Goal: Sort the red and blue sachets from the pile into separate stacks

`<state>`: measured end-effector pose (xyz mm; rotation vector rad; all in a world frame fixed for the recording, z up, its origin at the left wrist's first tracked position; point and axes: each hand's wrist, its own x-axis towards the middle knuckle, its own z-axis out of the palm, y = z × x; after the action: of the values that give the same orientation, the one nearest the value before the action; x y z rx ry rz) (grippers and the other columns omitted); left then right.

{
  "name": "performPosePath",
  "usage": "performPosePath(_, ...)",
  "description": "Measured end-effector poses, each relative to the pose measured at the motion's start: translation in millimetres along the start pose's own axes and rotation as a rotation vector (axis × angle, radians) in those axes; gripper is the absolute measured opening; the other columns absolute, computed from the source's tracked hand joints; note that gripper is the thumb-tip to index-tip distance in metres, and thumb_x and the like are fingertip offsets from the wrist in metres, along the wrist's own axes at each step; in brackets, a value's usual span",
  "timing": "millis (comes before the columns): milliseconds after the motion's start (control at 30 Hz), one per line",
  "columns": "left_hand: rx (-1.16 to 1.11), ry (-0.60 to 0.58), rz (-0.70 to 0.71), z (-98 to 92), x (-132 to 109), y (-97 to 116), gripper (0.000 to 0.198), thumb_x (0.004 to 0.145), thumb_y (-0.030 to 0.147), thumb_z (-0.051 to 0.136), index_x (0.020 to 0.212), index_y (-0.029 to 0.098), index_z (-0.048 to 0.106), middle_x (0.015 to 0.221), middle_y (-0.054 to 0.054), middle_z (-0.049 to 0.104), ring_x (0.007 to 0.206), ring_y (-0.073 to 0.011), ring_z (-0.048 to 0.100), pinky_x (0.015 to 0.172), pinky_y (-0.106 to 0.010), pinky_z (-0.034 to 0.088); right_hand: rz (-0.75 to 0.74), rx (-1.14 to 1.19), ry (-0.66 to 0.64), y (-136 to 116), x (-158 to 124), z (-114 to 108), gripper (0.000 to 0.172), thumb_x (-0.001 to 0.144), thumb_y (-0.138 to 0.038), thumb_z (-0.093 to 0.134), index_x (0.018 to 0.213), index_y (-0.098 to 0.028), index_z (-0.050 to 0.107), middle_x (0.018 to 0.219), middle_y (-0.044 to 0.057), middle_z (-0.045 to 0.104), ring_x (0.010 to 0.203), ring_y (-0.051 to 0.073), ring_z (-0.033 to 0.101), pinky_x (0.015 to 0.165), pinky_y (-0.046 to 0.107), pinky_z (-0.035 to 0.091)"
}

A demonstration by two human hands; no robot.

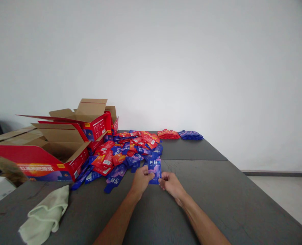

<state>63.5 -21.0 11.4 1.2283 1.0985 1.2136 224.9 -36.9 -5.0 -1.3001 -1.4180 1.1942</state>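
Observation:
A blue sachet (154, 167) with white lettering and purple shapes is held upright over the dark table, its printed side facing me. My left hand (141, 179) pinches its left edge, thumb across the front. At its lower right edge, the fingers of my right hand (171, 184) are closed on it too. Just beyond and to the left spreads a loose heap of red sachets (107, 158) and blue sachets (117, 173), overlapping at many angles.
Open red cardboard boxes (46, 163) stand on the left. A pale green cloth (47, 216) lies crumpled at the front left. Along the far edge of the table (204, 190) sit a red sachet stack (168, 134) and a blue sachet stack (190, 135), near the white wall.

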Motion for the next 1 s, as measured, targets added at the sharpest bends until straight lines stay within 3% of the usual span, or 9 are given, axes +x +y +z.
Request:
performPosePath(233, 0.011, -0.036, 0.000, -2.0, 1, 0, 0.027, 0.063, 0.038, 0.076, 0.070, 0.013, 0.067, 0.064, 0.000, 0.064, 0.058, -0.0122, 0.056, 0.055, -0.021, 0.040, -0.073, 0.031, -0.030, -10, -5, 1, 0.031, 0.079, -0.047, 0.064, 0.074, -0.017, 0.060, 0.064, -0.003, 0.056, 0.056, 0.010, 0.045, 0.053, 0.021, 0.033)
performPosePath(367, 0.033, 0.062, 0.092, -4.8, 4, -2, 0.032, 0.071, 0.046, 0.068, 0.072, 0.014, 0.068, 0.065, 0.001, 0.062, 0.061, -0.0116, 0.054, 0.056, -0.021, 0.039, -0.035, -0.015, -0.101, -4, -4, 4, 0.031, 0.076, -0.045, 0.068, 0.066, -0.017, 0.058, 0.059, -0.004, 0.053, 0.053, 0.009, 0.041, 0.052, 0.021, 0.032)
performPosePath(533, 0.099, 0.156, 0.105, -9.0, 7, -9, 0.035, 0.074, 0.048, 0.066, 0.068, 0.013, 0.067, 0.061, 0.002, 0.059, 0.058, -0.0103, 0.050, 0.054, -0.020, 0.036, -0.039, -0.049, -0.130, -6, -6, 8, 0.030, 0.077, -0.041, 0.067, 0.065, -0.017, 0.055, 0.057, -0.005, 0.049, 0.052, 0.008, 0.039, 0.049, 0.020, 0.030)
performPosePath(700, 0.062, 0.196, 0.097, -9.1, 9, -15, 0.038, 0.077, 0.050, 0.063, 0.076, 0.013, 0.069, 0.069, 0.000, 0.065, 0.062, -0.0123, 0.057, 0.058, -0.021, 0.041, -0.027, 0.067, -0.194, -4, -7, 7, 0.021, 0.076, -0.033, 0.065, 0.091, -0.021, 0.058, 0.067, -0.005, 0.057, 0.055, 0.010, 0.050, 0.053, 0.022, 0.040)
performPosePath(833, 0.105, 0.080, 0.013, -5.2, 13, -24, 0.038, 0.085, 0.039, 0.055, 0.108, 0.012, 0.066, 0.090, -0.008, 0.072, 0.076, -0.0173, 0.066, 0.069, -0.026, 0.051, -0.002, 0.057, 0.039, 11, 8, -2, 0.017, 0.075, -0.029, 0.058, 0.090, -0.021, 0.053, 0.066, -0.004, 0.059, 0.054, 0.012, 0.054, 0.055, 0.024, 0.044)
performPosePath(900, 0.255, 0.070, 0.073, -3.6, 13, -28, 0.039, 0.086, 0.027, 0.053, 0.121, 0.013, 0.061, 0.108, -0.012, 0.071, 0.093, -0.0191, 0.067, 0.083, -0.030, 0.052, -0.015, -0.082, 0.207, 22, 19, -13, 0.017, 0.079, -0.028, 0.054, 0.094, -0.021, 0.053, 0.072, -0.001, 0.063, 0.059, 0.014, 0.058, 0.058, 0.026, 0.046)
performPosePath(967, 0.496, 0.083, 0.197, -3.5, 12, -30, 0.041, 0.085, 0.019, 0.050, 0.125, 0.014, 0.059, 0.123, -0.013, 0.065, 0.111, -0.0202, 0.061, 0.099, -0.033, 0.046, -0.031, -0.342, 0.383, 32, 27, -26, 0.020, 0.080, -0.026, 0.053, 0.099, -0.020, 0.055, 0.075, 0.001, 0.067, 0.066, 0.017, 0.062, 0.066, 0.028, 0.047)
performPosePath(1000, 0.627, 0.083, 0.255, -4.0, 11, -31, 0.042, 0.085, 0.017, 0.048, 0.126, 0.014, 0.058, 0.129, -0.013, 0.062, 0.119, -0.0208, 0.057, 0.105, -0.035, 0.041, -0.031, -0.380, 0.412, 36, 31, -33, 0.023, 0.080, -0.025, 0.054, 0.102, -0.019, 0.055, 0.079, 0.003, 0.068, 0.071, 0.018, 0.064, 0.071, 0.029, 0.047)
